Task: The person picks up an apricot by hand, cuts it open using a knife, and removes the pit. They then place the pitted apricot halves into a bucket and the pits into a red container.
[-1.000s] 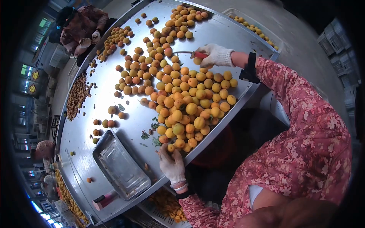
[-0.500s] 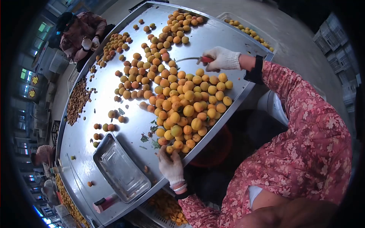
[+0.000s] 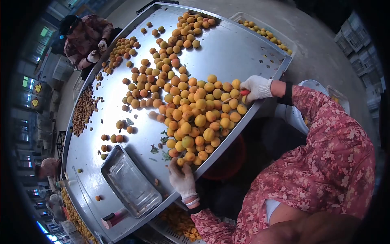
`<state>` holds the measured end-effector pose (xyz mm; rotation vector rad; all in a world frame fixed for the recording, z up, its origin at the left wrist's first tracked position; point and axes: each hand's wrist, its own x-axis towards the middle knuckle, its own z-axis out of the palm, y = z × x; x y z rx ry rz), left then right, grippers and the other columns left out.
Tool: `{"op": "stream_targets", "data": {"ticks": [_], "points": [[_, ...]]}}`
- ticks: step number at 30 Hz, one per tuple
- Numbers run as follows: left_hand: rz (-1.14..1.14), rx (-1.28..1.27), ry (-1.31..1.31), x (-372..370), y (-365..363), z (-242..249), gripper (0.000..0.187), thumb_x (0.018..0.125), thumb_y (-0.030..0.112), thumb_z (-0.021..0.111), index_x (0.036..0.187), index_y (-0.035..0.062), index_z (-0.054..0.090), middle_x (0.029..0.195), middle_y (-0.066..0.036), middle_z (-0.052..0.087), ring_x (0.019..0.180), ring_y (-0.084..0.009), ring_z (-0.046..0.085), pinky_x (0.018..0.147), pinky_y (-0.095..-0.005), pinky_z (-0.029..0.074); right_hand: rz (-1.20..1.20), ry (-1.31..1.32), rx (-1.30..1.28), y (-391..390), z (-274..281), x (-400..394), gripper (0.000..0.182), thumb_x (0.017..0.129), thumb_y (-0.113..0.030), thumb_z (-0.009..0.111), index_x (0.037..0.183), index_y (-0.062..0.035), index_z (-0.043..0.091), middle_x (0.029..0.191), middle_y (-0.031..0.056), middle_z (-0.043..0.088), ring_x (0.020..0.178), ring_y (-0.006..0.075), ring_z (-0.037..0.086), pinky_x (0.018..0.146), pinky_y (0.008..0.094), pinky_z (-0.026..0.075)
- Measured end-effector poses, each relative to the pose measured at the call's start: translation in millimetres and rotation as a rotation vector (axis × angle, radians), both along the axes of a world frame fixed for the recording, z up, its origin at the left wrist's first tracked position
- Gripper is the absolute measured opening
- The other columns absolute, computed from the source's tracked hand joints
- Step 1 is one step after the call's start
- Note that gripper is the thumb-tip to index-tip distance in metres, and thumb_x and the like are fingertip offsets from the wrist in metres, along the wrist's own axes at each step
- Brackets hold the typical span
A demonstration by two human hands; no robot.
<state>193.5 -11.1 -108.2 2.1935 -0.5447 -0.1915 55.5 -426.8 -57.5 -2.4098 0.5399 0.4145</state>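
Observation:
My right hand point(image 3: 258, 88), in a white knit glove, is closed round the red handle point(image 3: 244, 92) of a tool with a thin curved blade. The blade reaches in over the right edge of a big pile of apricots point(image 3: 200, 120). At the pile's near end my gloved left hand point(image 3: 182, 179) rests by the table rim. Its fingers are apart and curved against an apricot point(image 3: 180, 162). Several green leaves point(image 3: 154, 149) lie beside the pile.
The metal table point(image 3: 150, 179) bears a tray point(image 3: 132, 181), a pink-and-dark cylinder point(image 3: 114, 218) and a heap of pits point(image 3: 84, 110). A co-worker point(image 3: 87, 38) is at the far edge. Below the near rim stands a crate of halved apricots point(image 3: 178, 223); a white bucket point(image 3: 292, 116) is nearby.
My right hand has moved right and towards me, bringing the red-handled tool from the table's upper middle to the pile's right edge. My left hand has stayed nearly in place.

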Motion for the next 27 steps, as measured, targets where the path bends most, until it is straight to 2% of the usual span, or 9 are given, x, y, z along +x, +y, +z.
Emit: {"op": "stream_targets", "data": {"ticks": [2, 5, 9, 11, 12, 15, 17, 22, 27], "points": [[-0.012, -0.043, -0.021, 0.2, 0.7, -4.8, 0.038, 0.085, 0.005, 0.062, 0.121, -0.0048, 0.057, 0.115, -0.016, 0.062, 0.107, -0.0259, 0.06, 0.097, -0.0351, 0.045, 0.035, 0.002, 0.003, 1.6, 3.8, -1.1, 0.035, 0.07, -0.025, 0.075, 0.098, -0.0043, 0.067, 0.076, 0.0139, 0.067, 0.071, 0.0282, 0.066, 0.067, 0.0359, 0.051], [0.003, -0.077, 0.01, -2.2, -2.7, 4.0, 0.037, 0.085, 0.007, 0.062, 0.12, -0.0049, 0.057, 0.114, -0.016, 0.063, 0.107, -0.0257, 0.06, 0.097, -0.0356, 0.045, -0.32, -0.175, 0.284, -11.5, 7.2, 7.5, 0.032, 0.077, -0.022, 0.074, 0.103, -0.006, 0.068, 0.075, 0.0063, 0.065, 0.064, 0.0113, 0.06, 0.06, 0.028, 0.05], [0.018, -0.146, 0.053, -1.7, -3.9, 9.4, 0.036, 0.086, 0.008, 0.062, 0.119, -0.0051, 0.057, 0.112, -0.017, 0.064, 0.105, -0.026, 0.061, 0.096, -0.0359, 0.045, -0.318, -0.267, 0.224, -29.7, 20.9, 46.2, 0.036, 0.077, -0.023, 0.073, 0.108, -0.0059, 0.066, 0.082, 0.0111, 0.067, 0.071, 0.0186, 0.065, 0.066, 0.0314, 0.052], [0.009, -0.078, 0.025, -0.8, -2.0, 8.9, 0.042, 0.085, 0.014, 0.064, 0.12, -0.0086, 0.057, 0.114, -0.023, 0.063, 0.106, -0.0329, 0.062, 0.096, -0.0382, 0.046, -0.111, -0.239, -0.074, -33.1, 12.0, 62.7, 0.037, 0.077, -0.021, 0.07, 0.111, -0.0067, 0.065, 0.088, 0.0169, 0.069, 0.082, 0.0289, 0.067, 0.075, 0.0363, 0.052], [0.012, -0.079, 0.023, -0.4, -1.6, 8.0, 0.042, 0.085, 0.014, 0.064, 0.12, -0.0086, 0.057, 0.114, -0.023, 0.063, 0.106, -0.0329, 0.062, 0.096, -0.0382, 0.046, -0.108, -0.241, -0.075, -31.8, 7.5, 69.2, 0.037, 0.077, -0.021, 0.07, 0.111, -0.0067, 0.065, 0.088, 0.0169, 0.069, 0.082, 0.0289, 0.067, 0.075, 0.0363, 0.052], [0.035, -0.128, 0.03, -0.5, -0.6, 6.4, 0.041, 0.085, 0.014, 0.064, 0.119, -0.0079, 0.057, 0.113, -0.023, 0.064, 0.105, -0.0341, 0.063, 0.097, -0.0386, 0.046, -0.029, -0.168, -0.164, -15.4, 7.2, 85.1, 0.03, 0.075, -0.018, 0.07, 0.101, -0.0047, 0.064, 0.086, 0.0194, 0.067, 0.086, 0.0358, 0.066, 0.077, 0.04, 0.052], [0.044, -0.099, -0.047, -0.7, -0.3, 7.2, 0.033, 0.088, 0.01, 0.061, 0.117, -0.006, 0.058, 0.11, -0.016, 0.064, 0.104, -0.0247, 0.061, 0.095, -0.0353, 0.046, 0.002, -0.116, -0.198, -10.3, 3.5, 94.2, 0.032, 0.074, -0.02, 0.07, 0.103, -0.0056, 0.066, 0.088, 0.0187, 0.068, 0.087, 0.0351, 0.067, 0.079, 0.04, 0.052], [0.048, -0.131, -0.014, -1.9, 1.4, 6.3, 0.035, 0.089, 0.011, 0.063, 0.118, -0.0059, 0.058, 0.112, -0.016, 0.064, 0.105, -0.0244, 0.061, 0.096, -0.0356, 0.045, -0.015, -0.037, -0.163, -5.1, -0.7, 100.7, 0.034, 0.073, -0.024, 0.072, 0.101, -0.0042, 0.068, 0.086, 0.0172, 0.07, 0.083, 0.0318, 0.069, 0.077, 0.0387, 0.053], [0.064, -0.131, 0.023, -1.9, 3.2, 6.1, 0.034, 0.089, 0.011, 0.063, 0.118, -0.0057, 0.057, 0.113, -0.015, 0.063, 0.106, -0.0233, 0.06, 0.097, -0.0351, 0.045, -0.191, -0.06, 0.157, -6.5, -1.6, 96.2, 0.035, 0.073, -0.02, 0.073, 0.101, 0.0002, 0.066, 0.077, 0.0141, 0.068, 0.071, 0.0228, 0.069, 0.067, 0.0345, 0.055]]}}
